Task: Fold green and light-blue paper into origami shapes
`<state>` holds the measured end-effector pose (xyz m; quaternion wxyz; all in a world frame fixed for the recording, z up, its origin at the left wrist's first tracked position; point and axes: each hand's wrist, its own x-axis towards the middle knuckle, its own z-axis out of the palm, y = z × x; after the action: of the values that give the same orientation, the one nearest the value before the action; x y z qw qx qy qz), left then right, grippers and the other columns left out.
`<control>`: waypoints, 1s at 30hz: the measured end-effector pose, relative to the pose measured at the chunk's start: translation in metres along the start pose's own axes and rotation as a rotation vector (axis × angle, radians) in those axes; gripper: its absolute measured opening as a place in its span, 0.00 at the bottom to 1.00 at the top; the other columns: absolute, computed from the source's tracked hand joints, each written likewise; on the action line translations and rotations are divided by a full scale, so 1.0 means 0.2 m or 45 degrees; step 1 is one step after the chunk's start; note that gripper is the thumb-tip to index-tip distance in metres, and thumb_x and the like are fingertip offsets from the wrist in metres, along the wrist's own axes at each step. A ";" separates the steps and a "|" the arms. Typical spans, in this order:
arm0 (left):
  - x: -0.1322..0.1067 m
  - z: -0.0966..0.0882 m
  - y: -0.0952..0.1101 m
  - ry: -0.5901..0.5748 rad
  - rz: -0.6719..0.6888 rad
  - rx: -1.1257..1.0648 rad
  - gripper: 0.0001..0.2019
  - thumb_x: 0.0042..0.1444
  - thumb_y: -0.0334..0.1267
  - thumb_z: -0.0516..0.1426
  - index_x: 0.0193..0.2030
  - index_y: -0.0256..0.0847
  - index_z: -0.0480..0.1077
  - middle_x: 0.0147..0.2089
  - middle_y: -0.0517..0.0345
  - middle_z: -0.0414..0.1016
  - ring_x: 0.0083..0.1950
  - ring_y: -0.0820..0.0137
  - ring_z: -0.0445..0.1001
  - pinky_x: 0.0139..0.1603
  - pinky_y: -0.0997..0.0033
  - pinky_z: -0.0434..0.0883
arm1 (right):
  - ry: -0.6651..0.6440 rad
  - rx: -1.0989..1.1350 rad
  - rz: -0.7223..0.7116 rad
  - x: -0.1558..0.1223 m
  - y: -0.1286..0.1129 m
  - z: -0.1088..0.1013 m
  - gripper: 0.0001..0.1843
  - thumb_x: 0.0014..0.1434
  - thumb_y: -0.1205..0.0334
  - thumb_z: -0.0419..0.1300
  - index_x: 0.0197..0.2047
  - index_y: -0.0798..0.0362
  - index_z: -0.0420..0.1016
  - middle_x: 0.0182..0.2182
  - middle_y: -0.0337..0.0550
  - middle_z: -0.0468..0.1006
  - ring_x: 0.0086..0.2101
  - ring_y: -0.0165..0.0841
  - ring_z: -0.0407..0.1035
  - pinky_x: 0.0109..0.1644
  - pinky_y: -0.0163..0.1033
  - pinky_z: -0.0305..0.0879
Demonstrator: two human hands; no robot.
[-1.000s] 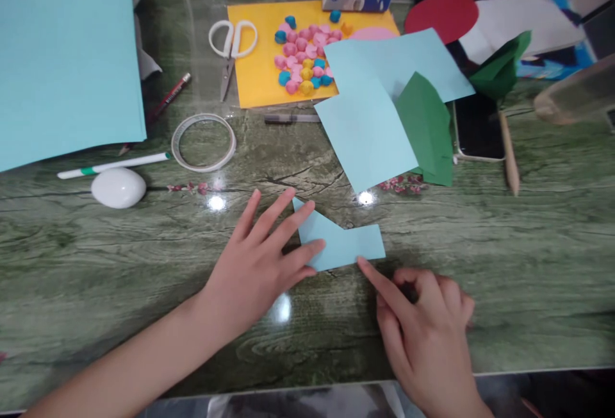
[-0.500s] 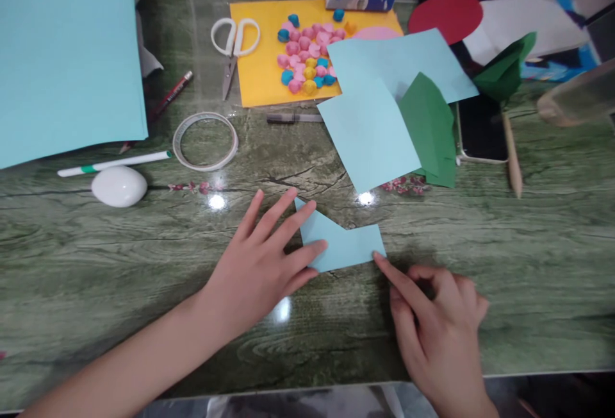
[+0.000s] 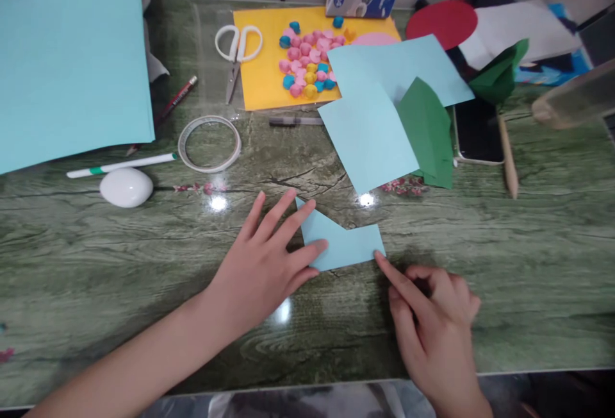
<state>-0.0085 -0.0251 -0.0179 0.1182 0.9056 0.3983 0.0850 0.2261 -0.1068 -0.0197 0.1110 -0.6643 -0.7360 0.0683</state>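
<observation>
A small piece of light blue paper (image 3: 343,245) with a notched upper edge lies flat on the table. My left hand (image 3: 269,254) is open, its fingers spread over the left part of this paper and touching it. With its index finger stretched out, my right hand (image 3: 427,315) touches the paper's lower right corner. The other fingers of that hand are curled, and it grips nothing. Part of the paper's left side is hidden under my left fingers.
Behind the hands lie light blue sheets (image 3: 379,139), green paper (image 3: 430,142), a tape roll (image 3: 210,167), scissors (image 3: 235,62) and small clay pieces on a yellow sheet (image 3: 262,88). A white egg-shaped object (image 3: 126,188) is at left, a phone (image 3: 478,133) at right.
The camera view has shifted slightly, so the background things sit a little lower. Both hands keep nearly the same place on the paper, which looks unchanged.
</observation>
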 end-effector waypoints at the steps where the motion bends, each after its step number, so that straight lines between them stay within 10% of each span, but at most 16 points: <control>1: 0.00 0.00 0.00 -0.004 -0.004 -0.008 0.13 0.58 0.46 0.54 0.48 0.49 0.69 0.66 0.52 0.55 0.69 0.49 0.43 0.64 0.35 0.47 | 0.005 -0.002 0.002 0.00 0.00 0.00 0.22 0.60 0.66 0.50 0.57 0.41 0.67 0.34 0.43 0.64 0.34 0.36 0.58 0.36 0.43 0.48; 13: 0.01 -0.02 0.01 -0.043 -0.022 -0.142 0.12 0.59 0.42 0.54 0.49 0.47 0.70 0.67 0.53 0.54 0.69 0.50 0.44 0.65 0.36 0.48 | 0.000 -0.004 0.002 0.00 -0.01 0.01 0.22 0.60 0.66 0.51 0.57 0.43 0.67 0.34 0.43 0.65 0.34 0.36 0.58 0.37 0.43 0.48; 19: 0.03 0.07 0.05 0.252 0.020 0.053 0.03 0.58 0.36 0.55 0.37 0.44 0.71 0.60 0.55 0.65 0.68 0.55 0.51 0.66 0.40 0.48 | 0.028 0.002 -0.021 0.00 -0.02 0.01 0.21 0.60 0.66 0.51 0.56 0.45 0.68 0.32 0.43 0.66 0.33 0.36 0.58 0.36 0.43 0.47; 30: 0.04 0.05 0.04 0.265 0.013 0.117 0.10 0.55 0.48 0.56 0.37 0.46 0.70 0.60 0.58 0.65 0.67 0.53 0.51 0.65 0.37 0.48 | 0.026 -0.042 -0.033 0.00 -0.01 0.01 0.21 0.60 0.65 0.51 0.56 0.44 0.69 0.32 0.42 0.67 0.34 0.36 0.58 0.36 0.43 0.47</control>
<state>0.0051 -0.0265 -0.0249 0.0339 0.8984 0.4073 0.1609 0.2231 -0.1073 -0.0215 0.1084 -0.6571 -0.7444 0.0478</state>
